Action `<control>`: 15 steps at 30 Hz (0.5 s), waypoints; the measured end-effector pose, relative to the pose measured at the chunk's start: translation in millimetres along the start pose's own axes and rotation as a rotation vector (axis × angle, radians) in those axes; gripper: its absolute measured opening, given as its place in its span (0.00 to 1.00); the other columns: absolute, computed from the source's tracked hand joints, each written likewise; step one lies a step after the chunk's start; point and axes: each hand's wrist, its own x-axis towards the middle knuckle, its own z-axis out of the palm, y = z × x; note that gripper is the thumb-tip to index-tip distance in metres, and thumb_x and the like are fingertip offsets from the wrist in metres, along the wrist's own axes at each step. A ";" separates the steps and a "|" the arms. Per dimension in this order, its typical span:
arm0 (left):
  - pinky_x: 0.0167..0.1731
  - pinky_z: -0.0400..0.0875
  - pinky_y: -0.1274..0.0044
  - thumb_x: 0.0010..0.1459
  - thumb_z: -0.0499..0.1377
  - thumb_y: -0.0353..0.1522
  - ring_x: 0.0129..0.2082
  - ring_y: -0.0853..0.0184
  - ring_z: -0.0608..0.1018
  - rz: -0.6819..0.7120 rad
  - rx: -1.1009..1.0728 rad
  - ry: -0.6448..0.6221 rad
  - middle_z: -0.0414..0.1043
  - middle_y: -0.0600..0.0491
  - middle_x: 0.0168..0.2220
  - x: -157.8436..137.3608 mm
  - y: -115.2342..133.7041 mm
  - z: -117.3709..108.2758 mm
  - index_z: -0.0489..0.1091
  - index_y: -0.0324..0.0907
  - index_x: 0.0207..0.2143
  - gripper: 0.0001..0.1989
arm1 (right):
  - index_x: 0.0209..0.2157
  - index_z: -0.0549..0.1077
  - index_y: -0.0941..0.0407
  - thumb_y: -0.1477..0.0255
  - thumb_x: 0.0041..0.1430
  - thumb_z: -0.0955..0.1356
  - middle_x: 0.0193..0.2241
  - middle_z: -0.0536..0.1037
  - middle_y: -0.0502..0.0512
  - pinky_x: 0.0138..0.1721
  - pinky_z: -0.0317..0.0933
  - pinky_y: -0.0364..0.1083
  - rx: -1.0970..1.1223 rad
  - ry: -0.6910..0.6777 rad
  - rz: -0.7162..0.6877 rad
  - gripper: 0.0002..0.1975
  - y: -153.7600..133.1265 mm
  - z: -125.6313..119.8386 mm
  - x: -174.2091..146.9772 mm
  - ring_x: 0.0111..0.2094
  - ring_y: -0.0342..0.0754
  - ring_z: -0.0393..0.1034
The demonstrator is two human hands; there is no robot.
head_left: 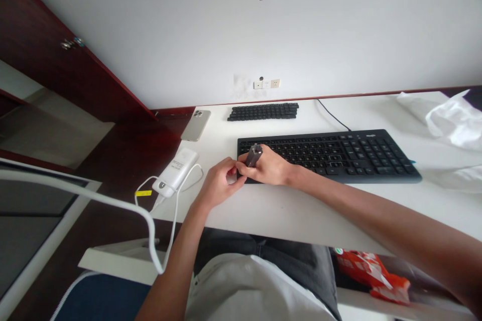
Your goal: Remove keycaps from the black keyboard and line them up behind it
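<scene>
My right hand [269, 165] is closed around a dark, thick-handled tool [254, 154], whose upper end sticks up out of the fist. Its lower end is hidden, so its kind cannot be made out. Against the right hand's fingers, my left hand [222, 178] is pinched, thumb and fingers together, over the near left corner of a black keyboard [320, 155]. Whatever the left fingertips hold is hidden. The keyboard lies flat on the white desk [263, 210], its key spots looking like bare square sockets. Behind it, loose black keycaps [263, 112] are laid out in rows.
Left on the desk lie a phone [196, 125] and a white power bank [176, 170], with a white cable [150, 225] hanging toward me. Crumpled white plastic [455, 118] sits at right. The keyboard's black cord [333, 114] runs back to the wall. A red package [372, 271] lies below the desktop.
</scene>
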 end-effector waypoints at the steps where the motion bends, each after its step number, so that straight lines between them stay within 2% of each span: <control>1: 0.37 0.66 0.76 0.60 0.64 0.30 0.32 0.68 0.71 0.002 -0.002 0.000 0.67 0.57 0.32 0.1 0.0 -0.2 0.69 0.43 0.36 0.05 | 0.27 0.76 0.57 0.67 0.68 0.64 0.20 0.72 0.49 0.30 0.55 0.44 0.038 0.010 0.028 0.17 0.7 0.2 0.5 0.24 0.42 0.63; 6: 0.38 0.67 0.77 0.58 0.64 0.28 0.33 0.68 0.72 0.008 -0.028 -0.011 0.66 0.58 0.33 1.0 0.3 -1.8 0.72 0.44 0.41 0.08 | 0.28 0.76 0.58 0.69 0.70 0.62 0.17 0.72 0.48 0.32 0.61 0.42 0.256 0.002 0.191 0.18 6.1 -3.2 2.9 0.21 0.42 0.67; 10: 0.38 0.67 0.77 0.59 0.63 0.28 0.33 0.69 0.71 0.001 -0.044 -0.010 0.66 0.58 0.33 0.9 1.4 -2.2 0.68 0.44 0.38 0.07 | 0.33 0.80 0.59 0.66 0.71 0.63 0.22 0.76 0.49 0.32 0.62 0.42 0.334 -0.049 0.137 0.19 7.0 -6.7 3.0 0.22 0.41 0.68; 15: 0.38 0.68 0.76 0.59 0.63 0.27 0.34 0.68 0.72 0.005 -0.015 -0.012 0.68 0.56 0.34 0.1 1.6 -1.3 0.70 0.44 0.37 0.06 | 0.30 0.79 0.59 0.66 0.70 0.65 0.18 0.72 0.47 0.32 0.60 0.42 0.252 -0.106 0.037 0.17 4.0 -9.4 3.0 0.23 0.41 0.67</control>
